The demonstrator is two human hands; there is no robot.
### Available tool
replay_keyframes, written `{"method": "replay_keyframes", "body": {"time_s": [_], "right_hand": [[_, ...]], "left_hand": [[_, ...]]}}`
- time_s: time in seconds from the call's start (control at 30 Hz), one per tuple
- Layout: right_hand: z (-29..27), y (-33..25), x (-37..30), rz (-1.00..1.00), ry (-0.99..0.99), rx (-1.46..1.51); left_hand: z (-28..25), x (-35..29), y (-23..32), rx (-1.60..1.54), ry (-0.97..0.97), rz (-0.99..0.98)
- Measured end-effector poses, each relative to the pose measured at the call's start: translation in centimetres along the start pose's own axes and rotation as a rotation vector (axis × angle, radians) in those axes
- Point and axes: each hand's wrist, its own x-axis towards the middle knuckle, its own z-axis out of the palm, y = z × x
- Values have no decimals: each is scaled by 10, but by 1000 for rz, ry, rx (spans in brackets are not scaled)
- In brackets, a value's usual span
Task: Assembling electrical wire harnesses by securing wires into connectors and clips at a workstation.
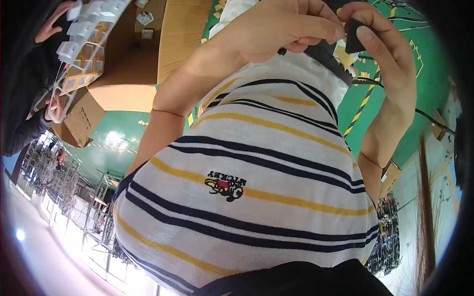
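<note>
My right hand (382,47), at the upper right, pinches a small flat black piece (353,38) between thumb and fingers. Close beside it, my left hand (301,27) has its thumb and fingertips pressed together near the piece's edge. What those fingertips hold, if anything, is too small to make out. Under both hands a dark flat thing (328,58) lies over my white clothing, partly hidden by my left hand. A pale yellow scrap (344,54) shows just below the black piece.
An open cardboard box (126,97) stands at the upper left, with small parts inside. Beyond it, another person's hands (51,29) hold a white plastic rack (81,29) of blocky parts. Dark cables (407,20) and yellow-black tape (363,108) run across the green floor (118,130).
</note>
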Motion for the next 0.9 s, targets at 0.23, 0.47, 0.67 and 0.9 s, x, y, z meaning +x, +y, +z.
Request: {"method": "replay_keyframes", "body": {"time_s": [0.23,0.47,0.67,0.9], "right_hand": [[-16,46,7,-51,10,-8],[3,48,54,-34,289,-142],[25,17,54,190,265,-107],[45,-12,28,-216,475,-159]], "left_hand": [[4,0,4,134,162,46],[-51,42,6,335,271,293],[-56,48,2,449,285,356],[-33,20,26,480,312,422]]}}
